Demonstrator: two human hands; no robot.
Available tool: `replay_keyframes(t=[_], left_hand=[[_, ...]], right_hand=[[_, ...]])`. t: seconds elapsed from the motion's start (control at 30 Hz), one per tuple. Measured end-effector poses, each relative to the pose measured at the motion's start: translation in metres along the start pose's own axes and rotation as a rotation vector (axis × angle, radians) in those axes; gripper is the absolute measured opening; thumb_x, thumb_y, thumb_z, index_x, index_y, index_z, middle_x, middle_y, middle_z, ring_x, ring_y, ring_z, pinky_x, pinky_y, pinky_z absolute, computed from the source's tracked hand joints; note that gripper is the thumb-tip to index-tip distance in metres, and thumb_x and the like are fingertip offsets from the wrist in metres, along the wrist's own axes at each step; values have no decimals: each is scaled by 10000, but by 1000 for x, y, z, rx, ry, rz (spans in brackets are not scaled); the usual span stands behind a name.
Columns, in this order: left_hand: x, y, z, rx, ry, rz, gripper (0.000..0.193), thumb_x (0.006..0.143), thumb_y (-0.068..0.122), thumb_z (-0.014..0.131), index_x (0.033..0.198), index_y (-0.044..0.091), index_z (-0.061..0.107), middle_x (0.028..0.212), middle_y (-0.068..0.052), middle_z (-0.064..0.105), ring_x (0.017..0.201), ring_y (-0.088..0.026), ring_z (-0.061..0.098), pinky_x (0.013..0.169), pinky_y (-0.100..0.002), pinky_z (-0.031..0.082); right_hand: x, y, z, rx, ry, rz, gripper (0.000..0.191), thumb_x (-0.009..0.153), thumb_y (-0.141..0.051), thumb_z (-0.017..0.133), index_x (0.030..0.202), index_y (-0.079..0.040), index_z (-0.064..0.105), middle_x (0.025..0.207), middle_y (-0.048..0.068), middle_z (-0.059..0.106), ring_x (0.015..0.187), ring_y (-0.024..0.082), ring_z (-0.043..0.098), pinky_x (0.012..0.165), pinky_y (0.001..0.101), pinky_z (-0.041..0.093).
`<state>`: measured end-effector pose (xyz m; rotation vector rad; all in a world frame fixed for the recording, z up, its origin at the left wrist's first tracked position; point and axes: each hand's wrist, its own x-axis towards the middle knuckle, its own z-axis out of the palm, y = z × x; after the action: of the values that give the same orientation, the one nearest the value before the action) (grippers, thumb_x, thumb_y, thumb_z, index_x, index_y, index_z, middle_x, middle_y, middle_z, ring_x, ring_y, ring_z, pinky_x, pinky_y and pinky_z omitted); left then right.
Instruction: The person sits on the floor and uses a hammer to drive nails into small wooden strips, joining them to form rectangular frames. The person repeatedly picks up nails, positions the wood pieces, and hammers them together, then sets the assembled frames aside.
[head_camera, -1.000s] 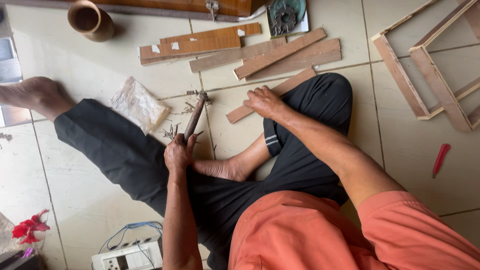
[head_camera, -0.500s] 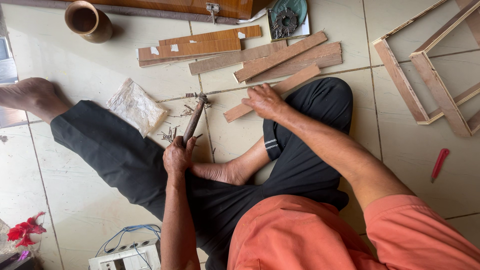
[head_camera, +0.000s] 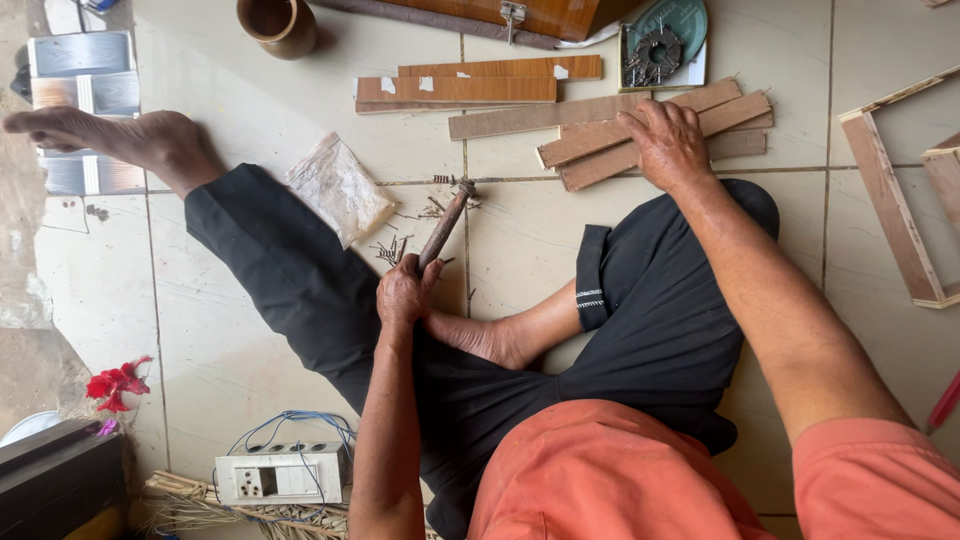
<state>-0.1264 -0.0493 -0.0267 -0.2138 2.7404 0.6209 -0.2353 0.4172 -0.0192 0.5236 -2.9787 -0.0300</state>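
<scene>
Tiled floor carries everything. My left hand (head_camera: 405, 290) is clamped on hammer (head_camera: 443, 228), head by loose nails (head_camera: 392, 248); right hand (head_camera: 668, 142) lies open on wood strips (head_camera: 600, 140). Risk: careless swing scatters nails toward my foot.

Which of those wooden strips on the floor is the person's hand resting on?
The right hand rests on the plain brown strips stacked at a slant beside the knee. The two glossier orange strips with white tape patches lie farther off, untouched.

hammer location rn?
Head view, centre-left: the hammer is gripped by its handle in the left hand, its head resting on the tiled floor among scattered nails, right of the clear plastic bag.
</scene>
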Motion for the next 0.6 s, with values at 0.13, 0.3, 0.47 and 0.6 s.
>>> replay_keyframes(t=[0.13, 0.3, 0.47, 0.6], left_hand=[[3, -7, 5, 7, 5, 6, 550, 920, 623, 619, 971, 80, 693, 879, -219, 727, 883, -435, 688, 783, -535, 535], [4, -5, 6, 14, 13, 57, 520, 939, 605, 613, 981, 92, 684, 886, -222, 727, 858, -450, 685, 758, -545, 534], [-1, 6, 3, -19, -48, -24, 532, 902, 623, 631, 996, 103, 692, 868, -196, 746, 865, -418, 711, 781, -524, 548], [-4, 11, 0, 5, -62, -22, 533, 912, 618, 631, 1017, 99, 692, 875, -200, 744, 874, -414, 712, 791, -522, 548]], right_hand=[[-1, -19, 7, 174, 137, -35, 366, 935, -23, 716, 1271, -169, 720, 1288, 66, 692, 1209, 222, 636, 1089, 425, 501], [-23, -75, -18, 602, 177, -118, 185, 917, -64, 686, 1080, -119, 753, 1114, 45, 745, 1058, 216, 698, 931, 366, 582], [-45, -127, -116, 845, 252, -93, 227, 963, -314, 736, 874, -108, 703, 934, 12, 752, 876, 180, 720, 819, 355, 574], [-55, -128, -236, 858, 528, -322, 199, 1059, -290, 617, 935, -136, 639, 1009, 15, 733, 977, 181, 724, 917, 374, 579]])
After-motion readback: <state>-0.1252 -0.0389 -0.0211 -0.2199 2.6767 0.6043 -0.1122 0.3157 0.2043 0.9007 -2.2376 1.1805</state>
